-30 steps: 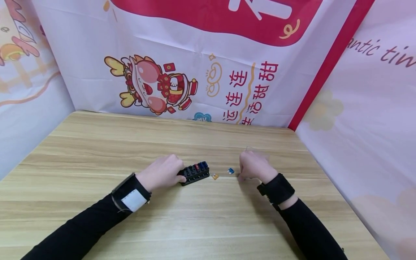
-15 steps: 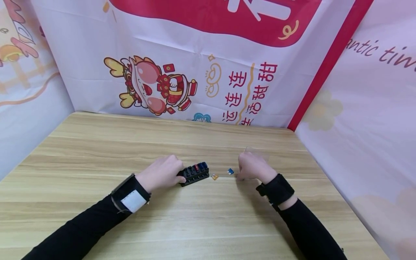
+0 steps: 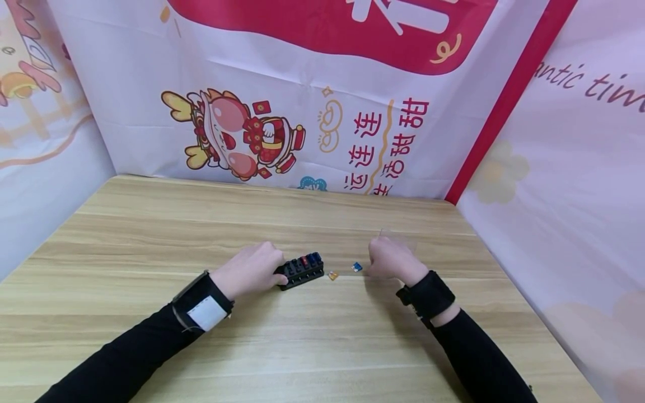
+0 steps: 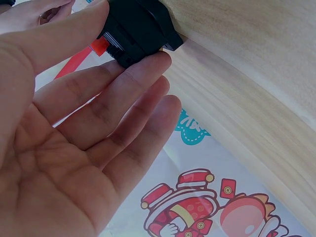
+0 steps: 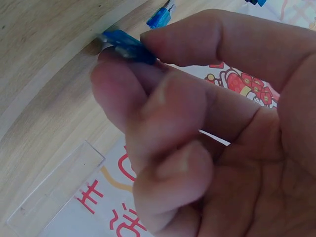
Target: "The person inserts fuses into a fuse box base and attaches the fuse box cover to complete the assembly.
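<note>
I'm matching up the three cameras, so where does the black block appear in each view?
Head: the black block is near the centre, its left end held by the left hand.
Left wrist: at the top edge, just left of centre, in that same hand.
Right wrist: uncertain; a dark bit at the top edge, right of centre, may be it.
Shared landmark: the printed cartoon figure.

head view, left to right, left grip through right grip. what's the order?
left grip → black slotted block → small orange piece → loose blue piece → right grip
</note>
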A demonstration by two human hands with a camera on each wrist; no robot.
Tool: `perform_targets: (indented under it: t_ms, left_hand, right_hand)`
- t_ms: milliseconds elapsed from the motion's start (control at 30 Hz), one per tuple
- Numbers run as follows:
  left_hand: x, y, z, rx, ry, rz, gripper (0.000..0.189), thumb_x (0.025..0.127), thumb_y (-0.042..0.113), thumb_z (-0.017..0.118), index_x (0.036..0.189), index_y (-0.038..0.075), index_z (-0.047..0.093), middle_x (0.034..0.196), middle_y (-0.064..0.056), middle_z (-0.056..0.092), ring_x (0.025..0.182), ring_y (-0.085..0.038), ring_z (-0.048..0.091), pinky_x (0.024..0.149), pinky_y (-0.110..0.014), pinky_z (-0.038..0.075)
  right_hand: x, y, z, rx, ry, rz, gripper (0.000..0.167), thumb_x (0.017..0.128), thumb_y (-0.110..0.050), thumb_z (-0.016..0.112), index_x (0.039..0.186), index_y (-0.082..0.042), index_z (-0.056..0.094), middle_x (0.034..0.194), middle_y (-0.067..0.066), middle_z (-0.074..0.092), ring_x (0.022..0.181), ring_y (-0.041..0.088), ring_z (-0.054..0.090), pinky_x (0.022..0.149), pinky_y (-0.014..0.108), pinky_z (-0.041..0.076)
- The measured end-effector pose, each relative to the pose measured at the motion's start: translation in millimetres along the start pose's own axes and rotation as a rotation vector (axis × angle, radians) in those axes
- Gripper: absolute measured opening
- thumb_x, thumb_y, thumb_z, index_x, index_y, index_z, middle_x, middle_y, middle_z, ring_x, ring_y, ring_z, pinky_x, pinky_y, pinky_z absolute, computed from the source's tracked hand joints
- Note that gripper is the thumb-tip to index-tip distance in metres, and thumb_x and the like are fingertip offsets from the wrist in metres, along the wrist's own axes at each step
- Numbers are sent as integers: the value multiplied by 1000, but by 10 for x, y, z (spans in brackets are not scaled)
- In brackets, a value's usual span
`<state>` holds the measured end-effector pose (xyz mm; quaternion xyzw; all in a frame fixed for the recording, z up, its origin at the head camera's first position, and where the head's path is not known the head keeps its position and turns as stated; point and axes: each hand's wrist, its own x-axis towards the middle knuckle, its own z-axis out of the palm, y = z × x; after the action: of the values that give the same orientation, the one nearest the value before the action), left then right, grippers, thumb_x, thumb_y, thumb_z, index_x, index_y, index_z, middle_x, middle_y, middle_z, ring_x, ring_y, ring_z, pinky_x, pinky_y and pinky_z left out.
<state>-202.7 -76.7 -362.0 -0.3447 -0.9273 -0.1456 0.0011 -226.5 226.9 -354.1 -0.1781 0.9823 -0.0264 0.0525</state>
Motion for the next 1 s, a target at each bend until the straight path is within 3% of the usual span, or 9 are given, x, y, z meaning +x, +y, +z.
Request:
perform_targets:
  t_ms: [267, 533, 667, 1000]
  left_hand:
    - [-3, -9, 3, 10, 9, 10, 19, 85, 23, 79, 77, 9, 69, 62, 4, 50, 50, -8, 43, 48, -24, 34]
    - [-8, -6, 3, 6, 9, 7, 19, 85, 23, 79, 77, 9, 69, 61, 4, 49, 50, -8, 42, 48, -24, 32]
    - [-10, -6, 2, 1, 10, 9, 19, 85, 23, 79, 77, 9, 69, 61, 4, 49, 50, -8, 42, 48, -24, 32]
    - [-8, -3, 5, -2, 10, 6, 20, 85, 23, 79, 77, 9, 69, 60, 4, 48, 49, -8, 41, 48, -24, 31]
  right_hand:
    - [-14, 15, -4, 34, 27, -15, 43, 73, -16, 79, 46, -17, 45, 51, -8, 37, 50, 11, 35, 43, 27, 25]
    - [-7, 1, -54, 107, 65, -17, 24, 74, -7, 75, 54, -13, 62, 62, -1, 55, 70, 20, 48, 56, 31, 40]
    - [-9, -10, -69, 117, 74, -23, 23, 73, -6, 74, 54, -13, 61, 63, 0, 54, 72, 21, 47, 62, 33, 40]
    - [-25, -32, -87, 132, 87, -44, 26, 73, -5, 70, 52, -14, 58, 54, -4, 47, 70, 20, 44, 64, 33, 35]
